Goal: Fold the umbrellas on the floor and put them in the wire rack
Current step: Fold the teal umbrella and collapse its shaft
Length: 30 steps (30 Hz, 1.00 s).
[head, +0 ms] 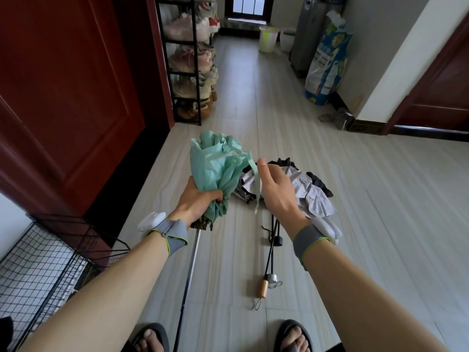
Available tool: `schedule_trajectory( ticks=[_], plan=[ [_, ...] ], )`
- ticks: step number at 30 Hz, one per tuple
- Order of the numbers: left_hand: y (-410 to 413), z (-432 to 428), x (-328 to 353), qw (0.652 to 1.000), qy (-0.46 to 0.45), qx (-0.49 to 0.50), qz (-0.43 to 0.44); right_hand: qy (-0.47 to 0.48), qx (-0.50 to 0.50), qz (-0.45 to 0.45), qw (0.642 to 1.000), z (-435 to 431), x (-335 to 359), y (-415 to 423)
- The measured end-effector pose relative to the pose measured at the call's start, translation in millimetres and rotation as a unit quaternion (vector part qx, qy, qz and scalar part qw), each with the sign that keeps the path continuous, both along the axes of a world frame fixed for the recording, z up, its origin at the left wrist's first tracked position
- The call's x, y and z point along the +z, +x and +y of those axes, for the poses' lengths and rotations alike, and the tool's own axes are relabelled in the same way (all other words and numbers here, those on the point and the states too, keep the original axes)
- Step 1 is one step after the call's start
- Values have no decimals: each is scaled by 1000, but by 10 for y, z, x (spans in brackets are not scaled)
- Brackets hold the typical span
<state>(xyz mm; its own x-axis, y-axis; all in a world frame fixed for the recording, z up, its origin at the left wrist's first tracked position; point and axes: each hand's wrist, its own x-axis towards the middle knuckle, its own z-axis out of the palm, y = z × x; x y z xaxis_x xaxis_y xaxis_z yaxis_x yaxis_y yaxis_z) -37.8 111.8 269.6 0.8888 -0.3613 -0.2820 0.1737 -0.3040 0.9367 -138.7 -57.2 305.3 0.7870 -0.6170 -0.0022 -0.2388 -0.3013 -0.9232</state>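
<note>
My left hand (196,200) grips the bunched canopy of a mint green umbrella (218,165), held upright above the floor with its metal shaft (191,260) running down toward me. My right hand (275,191) holds the umbrella's mint closing strap (257,185), which hangs down past the palm. A second umbrella (308,193), grey and black with a wooden handle (263,288), lies loosely collapsed on the floor under my right hand. The black wire rack (38,265) stands at the lower left.
A dark red door (66,80) fills the left wall, with a black shoe shelf (190,59) beyond it. A printed sack (327,64) and plastic bins (267,39) stand at the far end of the hallway. My sandalled feet (291,336) are at the bottom edge.
</note>
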Motion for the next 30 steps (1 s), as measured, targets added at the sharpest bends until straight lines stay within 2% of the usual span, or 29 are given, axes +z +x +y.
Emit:
schedule_trajectory(
  ticks=[3,7,12,15,17,20,22,24,26,28,30],
  plan=[
    [-9,-20,-13,1000,12,-20,-16,-43,-2,16,999,-7,-48,51],
    [17,-28,-52,999,17,-17,-31,8,-40,-22,999,-33,-46,84],
    [75,-20,-1,994,-107,-30,-4,-22,-112,-64,991,-92,115,27],
    [133,30,28,983,-169,-54,54,-27,-79,-25,996,-95,138,-3],
    [185,69,23,983,-164,-46,70,-27,-55,-7,998,-106,132,-30],
    [237,113,-31,993,-101,2,53,-33,-43,-31,998,-123,173,-61],
    [253,124,-109,999,-12,48,19,-63,-18,-56,996,-67,233,-66],
    [164,93,-115,995,88,50,-18,-100,42,-61,992,77,287,-45],
    [32,6,-76,988,144,40,-47,-124,74,-56,988,210,313,-8],
    [-85,-84,0,983,170,36,-56,-108,77,-61,989,242,344,11],
    [-115,-143,20,978,194,38,-60,-46,59,-70,995,178,338,-1]
  ],
)
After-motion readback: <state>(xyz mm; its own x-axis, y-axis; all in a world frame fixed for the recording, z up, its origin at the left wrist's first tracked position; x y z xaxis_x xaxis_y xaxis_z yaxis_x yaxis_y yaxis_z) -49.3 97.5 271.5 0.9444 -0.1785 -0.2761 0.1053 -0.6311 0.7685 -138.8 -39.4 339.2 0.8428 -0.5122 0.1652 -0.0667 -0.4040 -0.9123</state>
